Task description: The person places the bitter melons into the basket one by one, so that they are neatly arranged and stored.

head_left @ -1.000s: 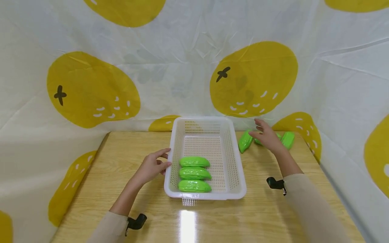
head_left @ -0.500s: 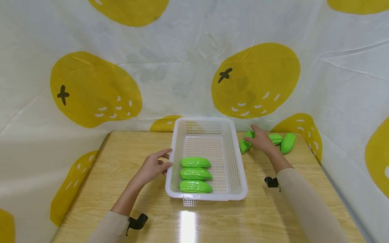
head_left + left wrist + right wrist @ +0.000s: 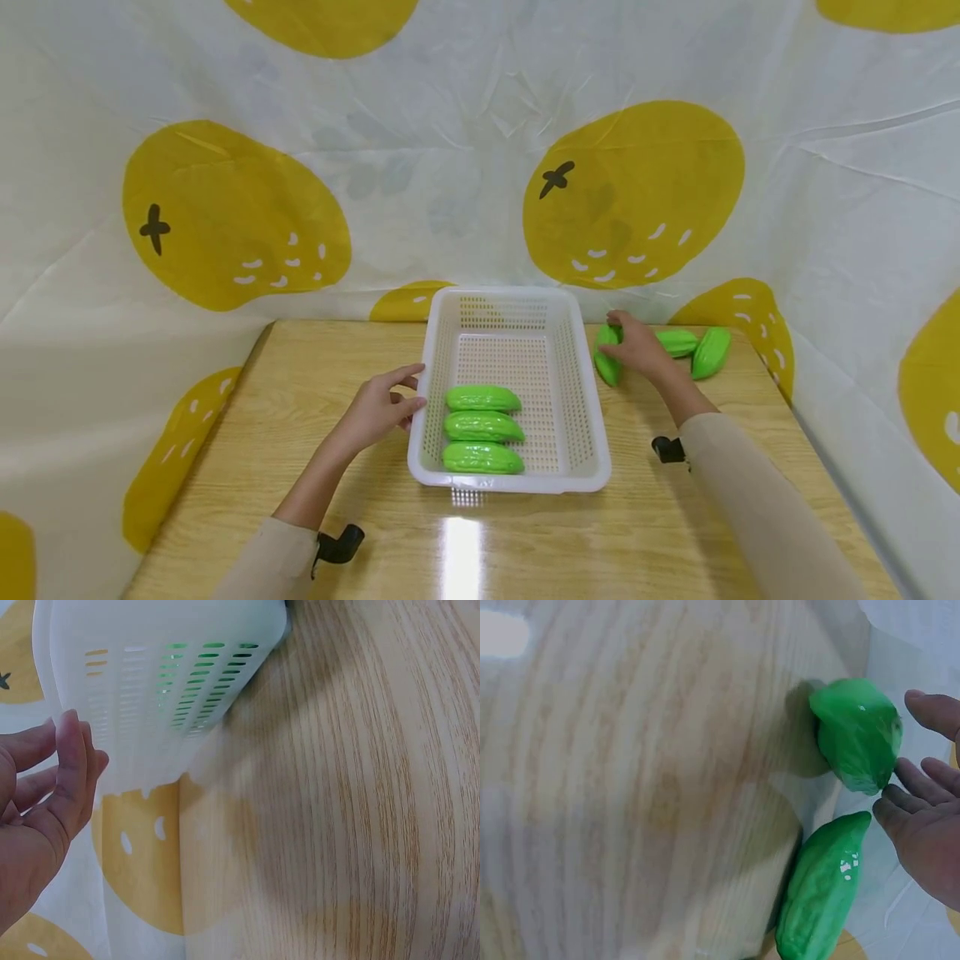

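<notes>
**On a Pale Wood-Grain Table [image 3: 307, 358], Ready to Grip**

A person's right hand [image 3: 637, 345], fingers loose and ungripping, frames a glossy, ridged, bright-green, tapering plastic-looking fruit [image 3: 855, 735] just right of a white perforated plastic basket [image 3: 502, 482]. Pickup seems under way; a thumb-and-finger pinch looks called for next. The left hand [image 3: 377, 411], relaxed, touches the basket, where three matching fruits [image 3: 483, 427] lie.

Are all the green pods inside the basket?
No: three pods lie in the basket, while more sit on the table by the right hand.
</notes>
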`<state>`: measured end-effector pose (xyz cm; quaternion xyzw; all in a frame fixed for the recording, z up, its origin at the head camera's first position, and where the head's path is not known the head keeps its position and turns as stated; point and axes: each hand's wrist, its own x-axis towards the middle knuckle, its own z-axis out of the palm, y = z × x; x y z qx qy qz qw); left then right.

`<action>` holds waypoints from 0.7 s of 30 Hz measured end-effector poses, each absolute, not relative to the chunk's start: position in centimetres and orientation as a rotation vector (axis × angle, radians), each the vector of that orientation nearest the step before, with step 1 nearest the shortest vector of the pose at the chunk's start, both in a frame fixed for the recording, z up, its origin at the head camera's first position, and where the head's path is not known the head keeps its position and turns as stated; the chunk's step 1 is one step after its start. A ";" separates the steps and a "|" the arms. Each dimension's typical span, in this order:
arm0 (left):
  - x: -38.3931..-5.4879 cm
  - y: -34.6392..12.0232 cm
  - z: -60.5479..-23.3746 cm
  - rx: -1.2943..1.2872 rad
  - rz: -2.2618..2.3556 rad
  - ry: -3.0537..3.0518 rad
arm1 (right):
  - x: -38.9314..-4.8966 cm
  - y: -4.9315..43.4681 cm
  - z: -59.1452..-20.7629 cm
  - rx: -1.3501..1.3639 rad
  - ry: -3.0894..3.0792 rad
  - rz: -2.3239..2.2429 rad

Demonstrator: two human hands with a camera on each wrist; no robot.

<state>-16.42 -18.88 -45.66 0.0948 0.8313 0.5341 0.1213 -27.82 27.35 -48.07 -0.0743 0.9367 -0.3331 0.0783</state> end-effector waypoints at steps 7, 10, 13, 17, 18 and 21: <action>-16.5 -18.9 -45.6 0.277 1.566 2.418 | -27.3 26.8 -48.8 -0.276 2.837 -1.019; -16.5 -18.9 -45.6 0.279 1.571 2.413 | -27.1 26.8 -48.9 -0.248 2.844 -1.028; -16.4 -18.9 -45.5 0.276 1.571 2.414 | -27.0 26.8 -49.1 -0.219 2.848 -1.043; -16.4 -18.9 -45.4 0.274 1.570 2.413 | -26.8 26.8 -49.3 -0.198 2.860 -1.037; -16.4 -18.9 -45.4 0.271 1.572 2.412 | -26.8 26.7 -49.3 -0.202 2.866 -1.026; -16.5 -18.9 -45.5 0.266 1.577 2.406 | -26.7 26.8 -49.5 -0.210 2.876 -1.018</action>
